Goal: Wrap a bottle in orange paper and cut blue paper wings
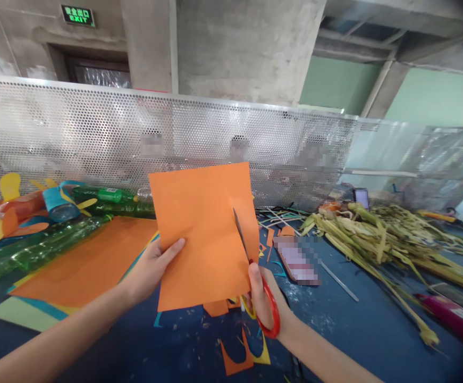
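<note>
An orange sheet of paper (203,229) is held up above the table. My left hand (151,268) grips its left edge, thumb on the front and the other fingers hidden behind. In my right hand (269,300) is a pair of scissors (271,314) with red handles. One pointed blade lies across the front of the sheet near its right side, and the other blade is hidden behind the paper. Orange offcuts (237,354) and a yellow scrap (262,354) with curved cut-outs lie on the blue table below.
Stacked coloured sheets (91,260) and green plastic bottles (40,250) lie left, beside paper-petalled bottle pieces (58,202). A phone (297,260) sits right of the sheet, near dried husks (375,239) and a magenta item (452,314). A perforated metal screen (207,127) stands behind.
</note>
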Demonstrator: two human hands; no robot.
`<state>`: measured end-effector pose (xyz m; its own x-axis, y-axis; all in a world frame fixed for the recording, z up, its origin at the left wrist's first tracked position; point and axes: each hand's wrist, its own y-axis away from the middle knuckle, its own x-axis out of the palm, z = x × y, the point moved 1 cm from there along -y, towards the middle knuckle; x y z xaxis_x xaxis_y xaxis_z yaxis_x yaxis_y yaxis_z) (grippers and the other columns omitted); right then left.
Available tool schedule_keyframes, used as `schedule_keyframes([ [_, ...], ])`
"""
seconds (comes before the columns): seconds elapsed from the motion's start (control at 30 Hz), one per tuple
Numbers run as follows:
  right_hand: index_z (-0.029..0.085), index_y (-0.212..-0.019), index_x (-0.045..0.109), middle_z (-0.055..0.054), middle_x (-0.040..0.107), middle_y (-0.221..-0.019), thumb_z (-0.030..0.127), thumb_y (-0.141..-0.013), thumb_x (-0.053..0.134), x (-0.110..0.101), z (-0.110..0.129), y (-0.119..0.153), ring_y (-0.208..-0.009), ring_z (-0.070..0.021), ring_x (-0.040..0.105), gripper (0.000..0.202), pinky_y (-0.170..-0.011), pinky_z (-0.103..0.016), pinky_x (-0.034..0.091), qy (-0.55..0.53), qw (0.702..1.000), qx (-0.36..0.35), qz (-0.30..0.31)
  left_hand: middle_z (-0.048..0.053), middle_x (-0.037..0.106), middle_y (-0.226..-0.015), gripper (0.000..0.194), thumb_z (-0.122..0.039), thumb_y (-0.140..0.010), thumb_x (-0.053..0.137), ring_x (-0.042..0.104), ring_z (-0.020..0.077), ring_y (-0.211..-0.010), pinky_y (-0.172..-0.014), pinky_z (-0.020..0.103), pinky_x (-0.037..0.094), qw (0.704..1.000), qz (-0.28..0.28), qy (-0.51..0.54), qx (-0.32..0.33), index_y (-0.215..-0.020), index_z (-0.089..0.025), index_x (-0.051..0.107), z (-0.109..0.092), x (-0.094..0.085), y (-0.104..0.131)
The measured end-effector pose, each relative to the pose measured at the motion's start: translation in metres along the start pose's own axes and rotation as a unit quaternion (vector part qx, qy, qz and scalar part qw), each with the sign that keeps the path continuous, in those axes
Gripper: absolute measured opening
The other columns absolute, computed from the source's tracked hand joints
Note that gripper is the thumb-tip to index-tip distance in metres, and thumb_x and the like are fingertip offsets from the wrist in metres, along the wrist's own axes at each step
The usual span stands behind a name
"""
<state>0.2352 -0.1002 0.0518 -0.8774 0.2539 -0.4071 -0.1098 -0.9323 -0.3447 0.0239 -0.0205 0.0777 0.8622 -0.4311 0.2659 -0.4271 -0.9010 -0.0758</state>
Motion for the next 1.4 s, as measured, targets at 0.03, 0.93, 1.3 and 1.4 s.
schedule_keyframes([
  [0.03,0.023,-0.049,0.034,0.001,0.035,-0.039,0.068,-0.084,0.021,0.000,0.000,0.000,-0.045,-0.0131,0.040,0.059,-0.040,-0.024,0.031,0.001,1.000,0.001,-0.001,0.005,0.067,-0.110,0.053,-0.040,-0.080,0.061,0.066,0.0230,-0.092,-0.086,0.040,0.052,1.000,-0.002,-0.002,-0.001,-0.129,-0.027,0.047,0.000,0.000,0.000],
  [0.93,0.017,-0.074,0.065,-0.006,0.065,-0.063,0.057,-0.087,0.033,-0.018,0.030,-0.002,-0.081,-0.0237,0.063,0.052,-0.073,-0.031,0.050,-0.060,0.997,-0.003,0.044,0.012,0.066,-0.112,0.051,-0.041,-0.076,0.064,0.066,0.0292,-0.094,-0.076,0.040,0.054,0.998,-0.001,-0.039,-0.046,-0.120,-0.019,0.055,-0.006,0.000,-0.004],
  [1.3,0.016,-0.077,0.065,-0.007,0.066,-0.069,0.057,-0.089,0.026,-0.017,0.028,-0.005,-0.082,-0.0240,0.062,0.057,-0.072,-0.031,0.049,-0.051,0.997,-0.007,0.056,0.008,0.067,-0.111,0.049,-0.041,-0.078,0.063,0.067,0.0262,-0.090,-0.081,0.041,0.053,0.997,0.047,-0.041,-0.051,-0.122,-0.022,0.055,0.004,-0.001,-0.001],
  [1.4,0.016,-0.077,0.065,-0.006,0.065,-0.068,0.058,-0.089,0.026,-0.017,0.027,-0.005,-0.078,-0.0232,0.062,0.059,-0.067,-0.030,0.049,-0.054,0.997,-0.007,0.053,0.008,0.066,-0.113,0.049,-0.042,-0.078,0.062,0.066,0.0261,-0.092,-0.082,0.041,0.053,0.997,0.048,-0.037,-0.048,-0.122,-0.023,0.055,0.004,0.002,0.001],
])
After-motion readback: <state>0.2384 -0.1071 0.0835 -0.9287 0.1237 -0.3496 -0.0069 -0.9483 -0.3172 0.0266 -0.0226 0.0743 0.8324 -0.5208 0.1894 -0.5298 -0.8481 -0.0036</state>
